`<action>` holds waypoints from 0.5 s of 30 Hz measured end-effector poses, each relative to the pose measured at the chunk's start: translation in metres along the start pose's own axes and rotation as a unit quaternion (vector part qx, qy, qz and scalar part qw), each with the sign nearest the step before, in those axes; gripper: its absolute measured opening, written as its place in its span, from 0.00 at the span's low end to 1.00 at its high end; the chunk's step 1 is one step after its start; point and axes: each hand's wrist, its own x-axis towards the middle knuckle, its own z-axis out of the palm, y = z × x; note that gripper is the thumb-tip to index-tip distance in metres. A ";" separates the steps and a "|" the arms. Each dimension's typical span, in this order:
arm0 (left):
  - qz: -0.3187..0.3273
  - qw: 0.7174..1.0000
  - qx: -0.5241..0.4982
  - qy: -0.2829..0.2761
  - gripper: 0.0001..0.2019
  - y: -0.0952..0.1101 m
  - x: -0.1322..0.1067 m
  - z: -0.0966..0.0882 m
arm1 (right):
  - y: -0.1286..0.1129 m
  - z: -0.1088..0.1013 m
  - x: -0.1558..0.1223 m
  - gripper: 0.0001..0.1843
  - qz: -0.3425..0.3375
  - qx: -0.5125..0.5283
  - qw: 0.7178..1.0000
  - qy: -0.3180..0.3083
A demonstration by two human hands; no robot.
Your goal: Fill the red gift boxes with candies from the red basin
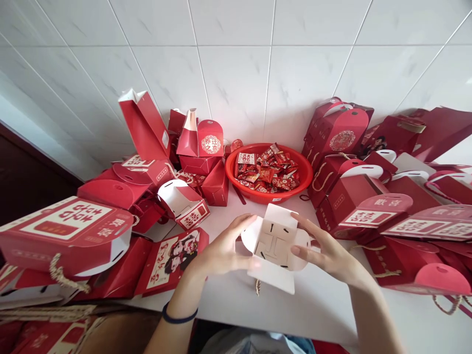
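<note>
Between my two hands is a small cardboard gift box [273,246], its top open toward me. Its white inside shows, with slots in the bottom and the flaps spread outward. My left hand [230,250] grips its left side, thumb and fingers around the left flap. On the right side, my right hand [324,246] holds the box with the thumb near the inner edge and fingers along the right flap. A short twisted cord [257,286] hangs below the box. Most of the box's outside is hidden.
Behind the box stands a red plastic basin [269,197] full of wrapped sweets [271,172]. Red gift boxes crowd the left [70,231] and right [372,196] of the white table [236,309]. A tiled wall [236,73] rises behind.
</note>
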 end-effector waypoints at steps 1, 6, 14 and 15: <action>0.001 1.000 0.014 -0.012 0.46 -0.003 -0.003 -0.001 | 0.002 -0.002 0.000 0.40 0.008 0.012 1.000 -0.012; -0.002 0.998 0.060 -0.019 0.46 -0.018 -0.001 0.004 | 0.016 -0.003 0.008 0.38 0.037 0.068 0.997 -0.019; 0.039 0.986 0.133 0.092 0.37 -0.018 0.015 0.008 | 0.011 -0.012 0.032 0.34 0.022 0.025 0.999 0.029; 0.042 0.986 0.133 0.088 0.38 -0.017 0.015 0.008 | 0.006 -0.016 0.036 0.33 0.019 -0.008 0.998 0.061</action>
